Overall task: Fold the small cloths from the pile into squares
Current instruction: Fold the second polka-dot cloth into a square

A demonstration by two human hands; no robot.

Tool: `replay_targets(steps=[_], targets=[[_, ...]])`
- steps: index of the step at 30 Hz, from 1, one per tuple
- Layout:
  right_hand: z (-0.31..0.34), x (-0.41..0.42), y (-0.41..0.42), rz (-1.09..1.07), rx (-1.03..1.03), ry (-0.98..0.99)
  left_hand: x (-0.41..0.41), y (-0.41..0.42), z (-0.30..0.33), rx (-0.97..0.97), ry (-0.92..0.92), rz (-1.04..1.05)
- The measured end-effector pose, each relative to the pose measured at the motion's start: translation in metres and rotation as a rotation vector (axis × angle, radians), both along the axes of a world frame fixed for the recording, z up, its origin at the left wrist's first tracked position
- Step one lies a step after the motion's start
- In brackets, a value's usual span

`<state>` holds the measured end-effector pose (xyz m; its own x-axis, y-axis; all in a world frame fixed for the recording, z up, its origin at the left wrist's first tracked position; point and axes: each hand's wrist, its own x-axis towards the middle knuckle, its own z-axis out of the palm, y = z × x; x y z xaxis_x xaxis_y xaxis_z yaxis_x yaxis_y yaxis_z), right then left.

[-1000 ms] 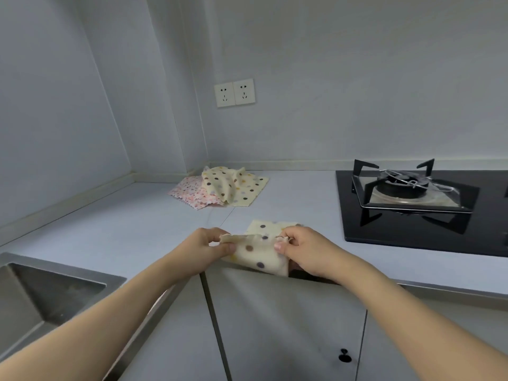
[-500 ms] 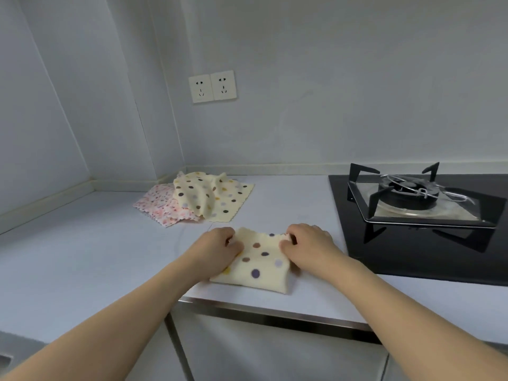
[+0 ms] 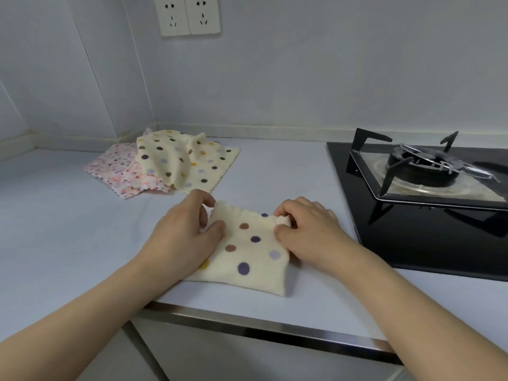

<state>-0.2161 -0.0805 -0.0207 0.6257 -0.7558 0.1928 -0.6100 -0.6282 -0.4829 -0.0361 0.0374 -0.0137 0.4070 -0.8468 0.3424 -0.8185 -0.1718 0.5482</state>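
A cream cloth with coloured dots (image 3: 247,257) lies folded on the white counter (image 3: 68,229), near its front edge. My left hand (image 3: 184,235) pinches the cloth's far left corner between thumb and fingers. My right hand (image 3: 308,229) pinches the far right corner, where the fabric is bunched. Behind them sits the pile: a rumpled cream dotted cloth (image 3: 176,158) on top of a pink speckled cloth (image 3: 123,171), near the wall corner.
A black gas hob (image 3: 412,215) with a burner and pan support (image 3: 423,166) fills the right of the counter, close to my right hand. Two wall sockets (image 3: 189,15) sit above the pile. A metal strip (image 3: 261,328) edges the counter front.
The cloth was held up at the counter's front edge a second ago. It has since been laid flat on the counter, and both hands now hold its far corners down there.
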Motion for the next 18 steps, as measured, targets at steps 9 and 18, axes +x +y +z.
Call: replay_targets(steps=[9,18], targets=[[0.005,-0.003,0.013,-0.277,-0.206,0.143,-0.031,0.010,-0.005,0.128,-0.393,-0.283],[0.004,-0.002,0.010,-0.217,-0.099,0.080,-0.037,0.009,0.000,0.336,-0.370,-0.221]])
